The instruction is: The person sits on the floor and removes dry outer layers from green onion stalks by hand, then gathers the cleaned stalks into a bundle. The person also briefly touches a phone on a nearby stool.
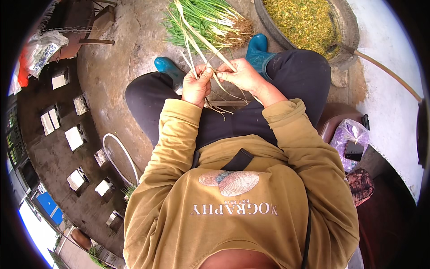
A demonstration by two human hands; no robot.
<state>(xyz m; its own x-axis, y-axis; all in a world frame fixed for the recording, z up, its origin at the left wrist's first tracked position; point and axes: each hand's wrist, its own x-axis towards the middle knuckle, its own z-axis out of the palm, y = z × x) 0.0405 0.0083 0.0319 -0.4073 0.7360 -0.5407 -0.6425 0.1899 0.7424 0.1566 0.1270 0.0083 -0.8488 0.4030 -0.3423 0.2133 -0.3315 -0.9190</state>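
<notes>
Long, pale dried plant strips (198,47) run from beyond my knees into both hands. My left hand (196,88) pinches several of them between thumb and fingers. Close on its right, my right hand (244,76) grips more strips, and the strands cross between the two hands. Thin loose ends dangle over my lap. On the ground past my boots lies a heap of green onions (215,22), with white stems and brown roots pointing right.
A round tub (349,30) of yellow-green chopped material stands front right, a curved wooden handle (389,64) leaning over its rim. Teal boots (166,67) flank the onions. At left are a pierced wall (50,151) and a pale hose (117,141). A phone (353,151) lies on a purple bag (346,134).
</notes>
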